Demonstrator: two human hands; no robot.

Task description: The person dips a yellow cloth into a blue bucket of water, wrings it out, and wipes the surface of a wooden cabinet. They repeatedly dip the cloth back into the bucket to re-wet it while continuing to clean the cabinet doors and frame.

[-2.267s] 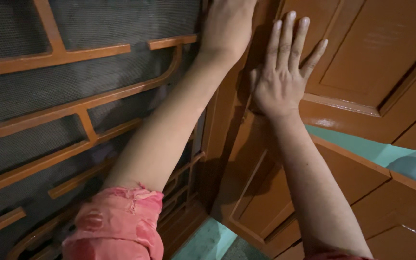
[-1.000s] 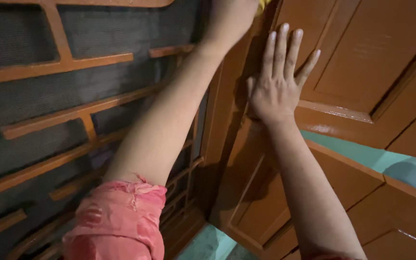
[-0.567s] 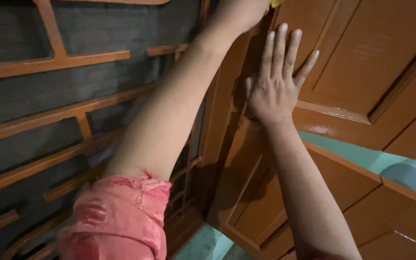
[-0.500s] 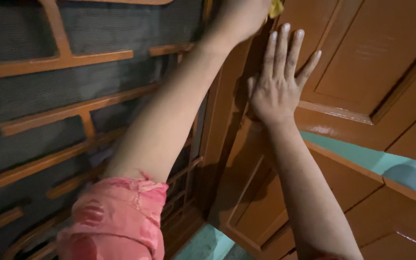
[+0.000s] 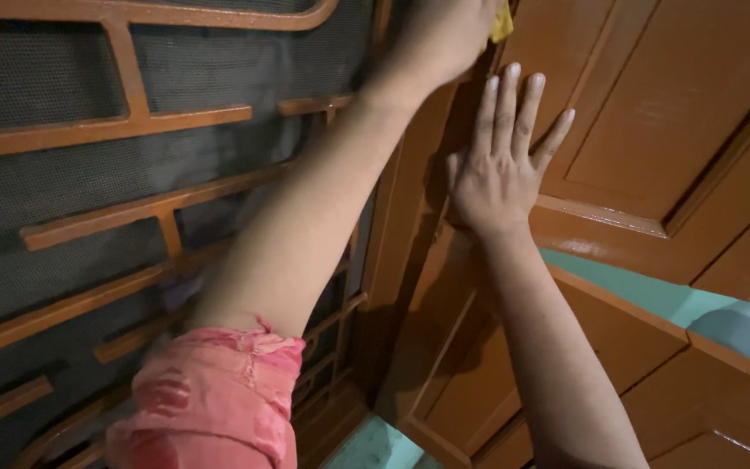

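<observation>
The person stands close against a glossy brown wooden door [image 5: 653,113], both arms raised toward it. The right hand [image 5: 498,169] lies flat on the door's surface, palm pressed to the wood, all fingers [image 5: 510,100] straight and spread a little, the thumb angled out toward the raised panel; it has hold of nothing. The left hand [image 5: 449,30] reaches higher, up at the top edge of the view and just above the right hand's fingertips. It is closed over a yellow cloth [image 5: 501,22], of which only a small corner peeks out on the door side of the hand; the fingers themselves are mostly cut off by the edge of the view, so how tightly they curl cannot be told. The cloth sits against the door's upright edge, near where the door meets the frame [image 5: 397,208]. The left forearm crosses in front of a dark mesh screen [image 5: 219,69] backed by an orange-brown wooden grille [image 5: 141,208] with straight and curved bars. A pink sleeve [image 5: 210,399] is pushed up near the elbow of that arm. Below the right forearm, a strip of pale green wall [image 5: 653,291] shows between the door panels, and more brown panelling [image 5: 470,373] runs down toward the floor.
</observation>
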